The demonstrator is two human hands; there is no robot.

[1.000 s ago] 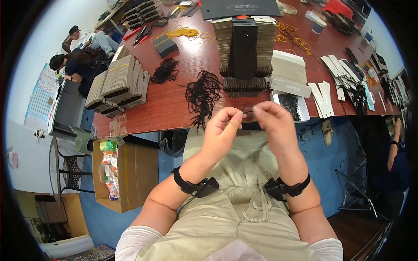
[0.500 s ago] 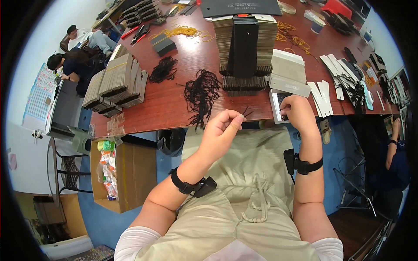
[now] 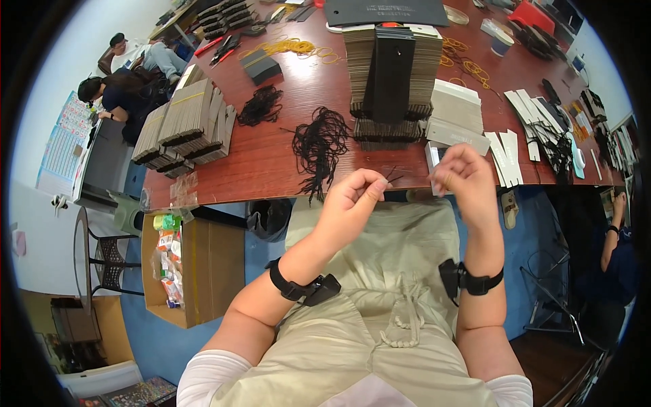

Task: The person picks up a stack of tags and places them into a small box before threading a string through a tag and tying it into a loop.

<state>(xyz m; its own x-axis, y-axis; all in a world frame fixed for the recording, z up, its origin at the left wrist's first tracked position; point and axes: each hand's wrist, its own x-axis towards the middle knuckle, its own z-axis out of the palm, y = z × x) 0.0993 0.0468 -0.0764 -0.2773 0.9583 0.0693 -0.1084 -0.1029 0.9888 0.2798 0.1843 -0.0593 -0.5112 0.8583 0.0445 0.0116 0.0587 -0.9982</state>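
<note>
My left hand is closed in a pinch at the table's near edge. Thin black cord sticks out past its thumb and fingertip. To the right, my right hand has its thumb and fingers drawn together, slightly blurred; anything between them is too small to make out. It hovers by a small white open box, covering most of it. Beyond my left hand lies a tangled heap of black cords. Straight ahead rises a tall stack of card tags with black tags standing against its front.
Banded tag bundles stand at the left. White tags fan out beside a pale tag stack at the right. Yellow rubber bands and a paper cup sit farther back. An open carton stands below left; other people sit at both sides.
My right hand has come up out of the small white box and lifted slightly. My left hand keeps its pinch on the cord. The whole view has shifted a little.
</note>
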